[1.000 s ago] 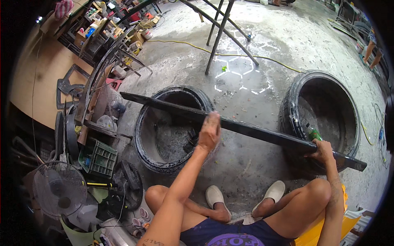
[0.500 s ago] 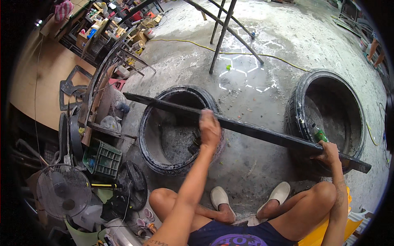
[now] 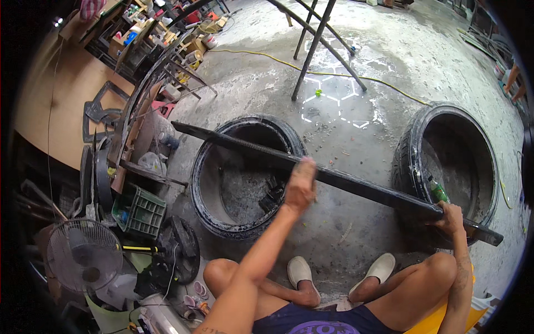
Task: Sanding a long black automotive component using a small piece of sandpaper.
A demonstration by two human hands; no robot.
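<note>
A long, narrow, glossy black bar (image 3: 367, 192) slants from far left to near right, lying across two upright-opening tires. Toward its right end my right hand (image 3: 450, 217) is wrapped round it, thumb on the near side. My left hand (image 3: 301, 185) is at the bar's middle, closed and pressed against its upper face, blurred by motion; whatever lies under its fingers is hidden. Beneath the bar's left part is the left tire (image 3: 203, 206), with small dark pieces (image 3: 272, 195) inside. The right tire (image 3: 409, 139) supports the other end and contains a green bottle (image 3: 438, 190).
To the left are a standing fan (image 3: 83, 256), a green crate (image 3: 142, 214) and a cluttered bench. Metal stand legs (image 3: 314, 50) rise at the back, where a yellow cable (image 3: 267, 59) crosses the concrete floor. Another person's legs (image 3: 513, 83) show far right.
My left hand has slid along the bar to the right and slightly nearer. My right hand keeps its hold, and the whole view has shifted a little.
</note>
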